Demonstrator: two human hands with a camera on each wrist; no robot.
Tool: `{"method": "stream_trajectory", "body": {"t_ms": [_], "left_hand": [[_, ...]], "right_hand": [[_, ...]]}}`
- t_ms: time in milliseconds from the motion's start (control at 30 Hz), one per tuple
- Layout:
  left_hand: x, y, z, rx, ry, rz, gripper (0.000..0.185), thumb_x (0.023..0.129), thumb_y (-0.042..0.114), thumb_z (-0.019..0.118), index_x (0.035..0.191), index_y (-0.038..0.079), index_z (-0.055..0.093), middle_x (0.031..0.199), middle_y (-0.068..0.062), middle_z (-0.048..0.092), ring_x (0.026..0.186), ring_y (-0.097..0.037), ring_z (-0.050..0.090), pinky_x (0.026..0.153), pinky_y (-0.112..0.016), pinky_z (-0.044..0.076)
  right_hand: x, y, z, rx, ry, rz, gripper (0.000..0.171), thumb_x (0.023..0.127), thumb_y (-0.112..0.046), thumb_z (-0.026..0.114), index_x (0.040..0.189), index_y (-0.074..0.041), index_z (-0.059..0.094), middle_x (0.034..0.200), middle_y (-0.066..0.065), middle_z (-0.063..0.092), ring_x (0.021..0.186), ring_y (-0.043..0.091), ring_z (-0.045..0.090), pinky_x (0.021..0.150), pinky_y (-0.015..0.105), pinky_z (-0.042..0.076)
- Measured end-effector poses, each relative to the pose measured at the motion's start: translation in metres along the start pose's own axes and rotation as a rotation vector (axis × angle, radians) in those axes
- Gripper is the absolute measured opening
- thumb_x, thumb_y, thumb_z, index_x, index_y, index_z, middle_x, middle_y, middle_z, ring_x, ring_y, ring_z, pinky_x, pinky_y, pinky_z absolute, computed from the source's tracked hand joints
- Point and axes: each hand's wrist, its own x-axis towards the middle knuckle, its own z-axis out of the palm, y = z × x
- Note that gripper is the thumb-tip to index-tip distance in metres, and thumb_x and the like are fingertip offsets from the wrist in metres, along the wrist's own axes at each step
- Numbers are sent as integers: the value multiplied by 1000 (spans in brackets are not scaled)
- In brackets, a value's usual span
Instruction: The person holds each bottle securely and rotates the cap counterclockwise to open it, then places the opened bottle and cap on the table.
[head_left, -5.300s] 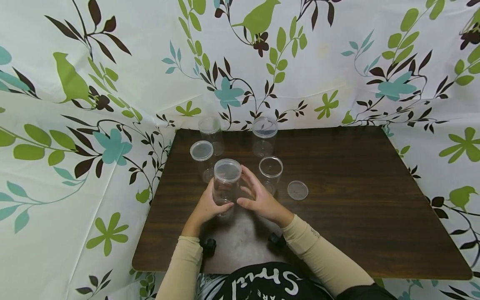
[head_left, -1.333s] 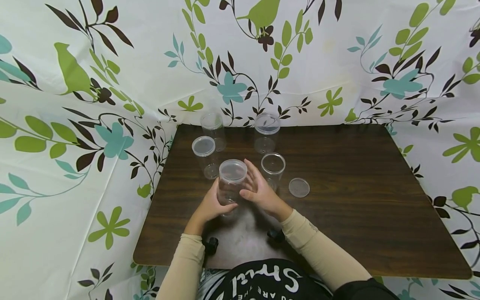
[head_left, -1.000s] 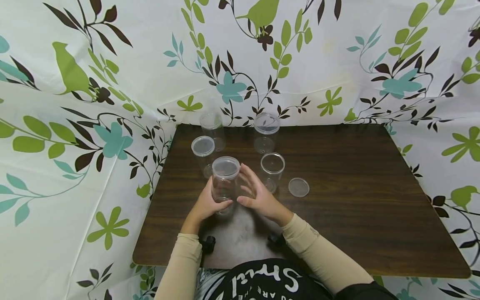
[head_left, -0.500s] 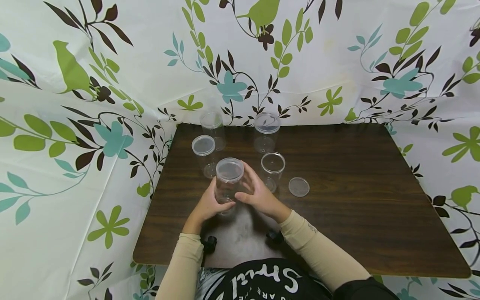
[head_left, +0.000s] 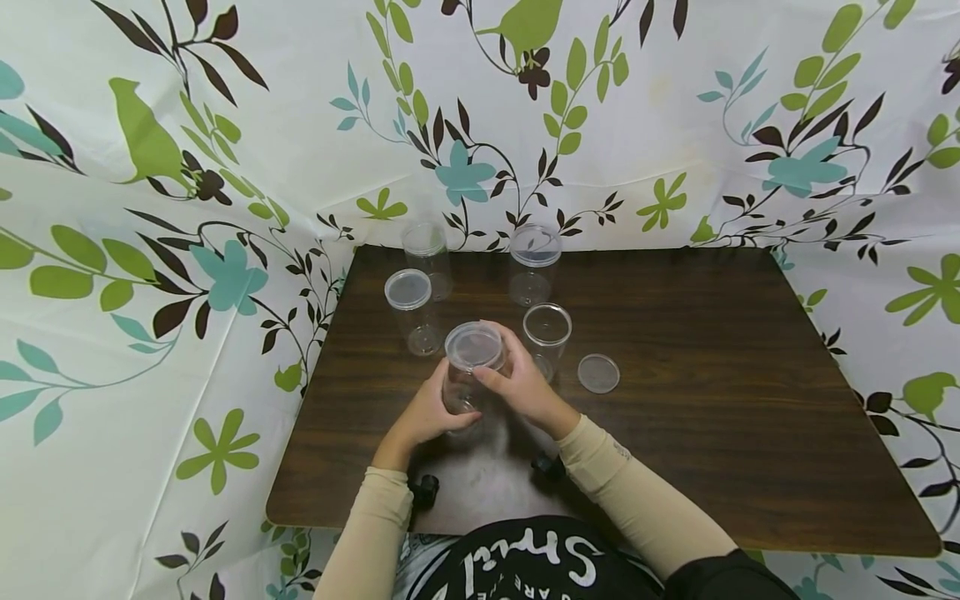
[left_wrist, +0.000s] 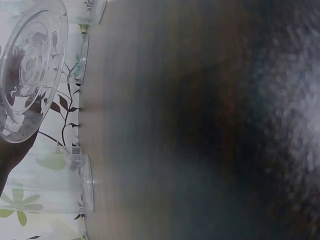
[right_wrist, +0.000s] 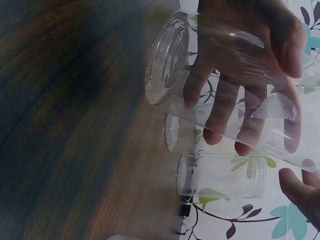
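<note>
Between both hands is a clear plastic jar (head_left: 465, 390), its translucent lid (head_left: 474, 346) on top. My left hand (head_left: 427, 410) grips the jar's lower body, thumb in front; in the right wrist view its fingers (right_wrist: 222, 110) show through the clear wall, wrapped round the far side. Up at the lid, my right hand (head_left: 525, 383) grips the rim, thumb at the near side and fingers behind. Raised over the table, the jar shows its round ridged base (left_wrist: 32, 70) in the left wrist view.
An uncovered clear jar (head_left: 557, 342) stands just beyond my right hand, a loose round lid (head_left: 598, 374) lying to its right. Lidded jars stand behind: one at left (head_left: 420, 321), one at back left (head_left: 437, 271), one at back centre (head_left: 534, 271). The brown table (head_left: 712, 400) meets a patterned cloth.
The held jar swings left, then back right, its top now nearer me. My right hand, apart from it a second ago, has closed on the lid. The other jars stay put.
</note>
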Motion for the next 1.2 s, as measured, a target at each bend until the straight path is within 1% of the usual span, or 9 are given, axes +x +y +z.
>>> {"method": "stream_trajectory", "body": {"t_ms": [200, 300, 400, 533, 600, 767, 967, 1067, 1200], "left_hand": [[2, -1, 3, -16, -10, 1, 98, 77, -2, 85, 155, 12, 28, 134, -22, 56, 115, -46, 61, 84, -50, 58], [2, -3, 3, 47, 31, -15, 103, 76, 1, 87, 157, 10, 25, 142, -21, 52, 126, -42, 55, 99, -53, 50], [2, 10, 3, 107, 84, -19, 101, 74, 4, 89, 155, 6, 29, 146, -20, 48, 134, -35, 48, 111, -55, 37], [7, 5, 1, 142, 136, 3, 100, 71, 8, 92, 152, 7, 35, 149, -16, 42, 136, -31, 41, 114, -55, 29], [11, -9, 0, 159, 157, 8, 102, 69, 11, 94, 153, 10, 36, 151, -16, 38, 138, -31, 38, 115, -55, 27], [19, -21, -2, 178, 181, 22, 103, 66, 9, 96, 151, 9, 38, 143, -23, 48, 133, -34, 46, 113, -55, 31], [34, -28, -5, 177, 214, 66, 100, 65, 6, 96, 148, 13, 41, 135, -26, 54, 111, -38, 56, 105, -56, 36], [40, -29, -6, 177, 229, 54, 99, 65, 4, 96, 147, 13, 42, 137, -25, 54, 101, -37, 60, 106, -56, 36], [46, -30, -7, 214, 233, 15, 99, 64, 3, 96, 146, 10, 40, 141, -22, 54, 102, -32, 60, 105, -54, 38]], "right_hand": [[3, -1, -4, 39, 34, -99, 86, 89, -38, 79, 150, 2, 34, 156, 19, 40, 135, 31, 47, 108, 31, 42], [3, -5, -7, 112, 47, -149, 86, 89, -33, 80, 150, 2, 30, 158, 21, 36, 140, 33, 42, 112, 33, 39], [2, -13, -12, 164, 63, -182, 86, 89, -27, 81, 151, 1, 28, 159, 22, 34, 143, 33, 40, 113, 35, 38], [-1, -25, -20, 190, 78, -216, 85, 89, -25, 80, 151, 0, 27, 157, 19, 37, 139, 29, 44, 111, 36, 41], [-2, -30, -25, 182, 89, -239, 84, 90, -26, 80, 151, 0, 28, 154, 18, 40, 136, 27, 46, 109, 35, 44], [-4, -36, -42, 156, 149, -287, 82, 92, -22, 78, 151, 3, 28, 149, 15, 46, 130, 25, 51, 104, 33, 47], [-10, -44, -63, 205, 215, -318, 79, 91, -19, 78, 149, 5, 31, 145, 15, 50, 122, 24, 57, 100, 30, 49], [-12, -49, -71, 204, 232, -340, 76, 91, -21, 79, 148, 2, 35, 144, 17, 51, 122, 26, 58, 100, 31, 49], [-13, -54, -83, 212, 277, -343, 74, 92, -19, 77, 149, 1, 34, 142, 17, 51, 121, 26, 57, 98, 32, 50]]}}
